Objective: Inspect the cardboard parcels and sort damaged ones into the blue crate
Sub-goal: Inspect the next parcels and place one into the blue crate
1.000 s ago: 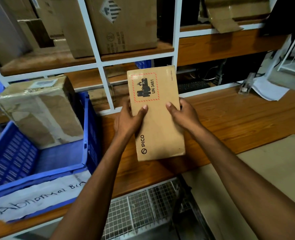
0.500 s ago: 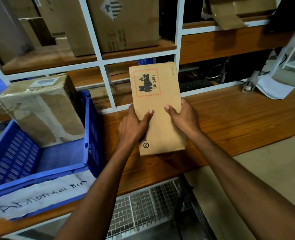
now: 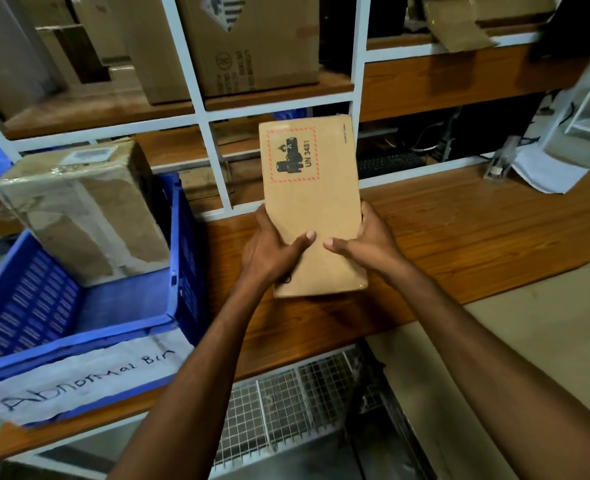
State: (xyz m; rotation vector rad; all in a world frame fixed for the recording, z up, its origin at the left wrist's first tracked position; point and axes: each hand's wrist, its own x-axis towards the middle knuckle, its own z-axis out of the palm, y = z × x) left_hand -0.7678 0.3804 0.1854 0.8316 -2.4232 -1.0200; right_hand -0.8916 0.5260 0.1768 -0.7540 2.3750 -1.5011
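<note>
A flat brown cardboard parcel [image 3: 312, 202] with a red-bordered battery label reading UN 3481 is held upright above the wooden bench. My left hand [image 3: 269, 251] grips its lower left edge and my right hand [image 3: 366, 244] grips its lower right edge, thumbs across the front face. The face turned to me looks smooth. To the left stands the blue crate [image 3: 179, 244], with a paper sign reading Abnormal Bin on its front. Inside it leans a taped, crumpled cardboard box [image 3: 79, 209].
The wooden bench [image 3: 460, 230] runs to the right. A white shelf frame [image 3: 214, 150] stands behind, with large cardboard boxes [image 3: 248, 43] on its shelves. White papers [image 3: 543, 171] lie at the far right. A wire mesh basket [image 3: 286, 393] sits below the bench.
Both hands have slid down the parcel towards its lower end, now covering the printed logo. The parcel has risen slightly and stayed upright.
</note>
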